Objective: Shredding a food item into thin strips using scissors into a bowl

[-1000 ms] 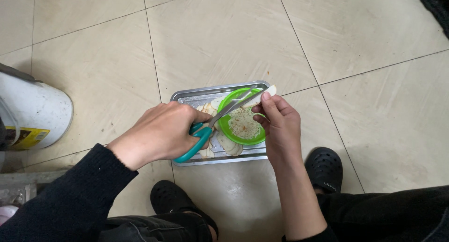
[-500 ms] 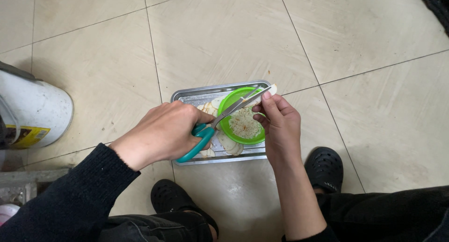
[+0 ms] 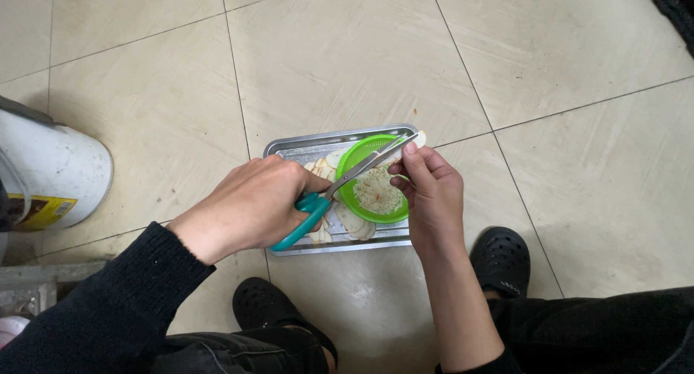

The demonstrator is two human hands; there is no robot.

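Observation:
My left hand grips teal-handled scissors, whose metal blades reach up and right to a pale slice. My right hand pinches that slice at its fingertips, above a small green bowl of fine pale shreds. The bowl sits in a shallow metal tray on the tiled floor, with several flat pale slices lying around it in the tray. The blades look nearly closed on the held slice.
A white bucket with a yellow label stands at the left edge. My black clogs rest on the floor just below the tray. A dark object sits in the top right corner. Beige tiles surround the tray.
Hands, scissors and slice stay in nearly the same place over the bowl. Any blade movement is too small to tell.

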